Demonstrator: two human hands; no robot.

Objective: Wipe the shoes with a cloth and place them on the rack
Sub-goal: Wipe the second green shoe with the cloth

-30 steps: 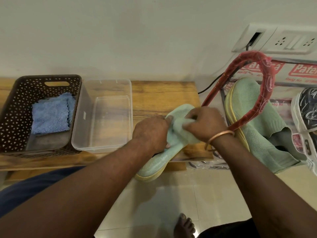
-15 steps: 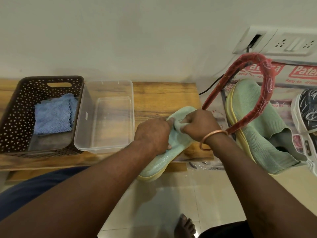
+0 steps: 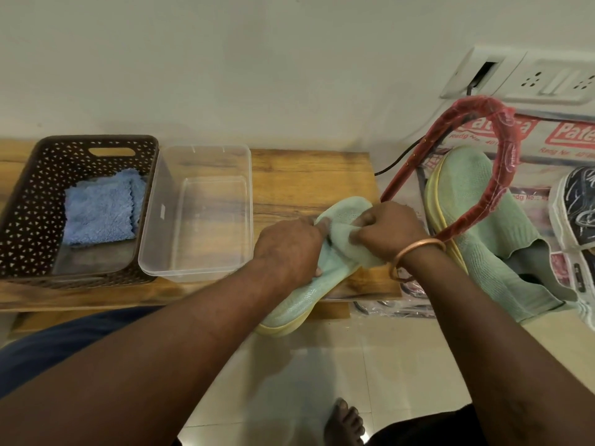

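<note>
Nearby: clear tub [image 3: 209,226] left of held shoe [image 3: 299,304] | red hoop [image 3: 502,175] crosses second shoe [image 3: 492,262]

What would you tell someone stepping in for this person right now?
Left hand: grips the mint green shoe, which lies on the wooden bench.
Right hand: fingers pinch pale green fabric at the shoe's top. Whether it is a cloth or the shoe's collar, I cannot tell.
Matching shoe: on the rack, beside a black-and-white shoe.
Blue cloth: in the brown basket.
Done: one mint shoe racked.
Left: finish this shoe, then set it on the rack.
</note>
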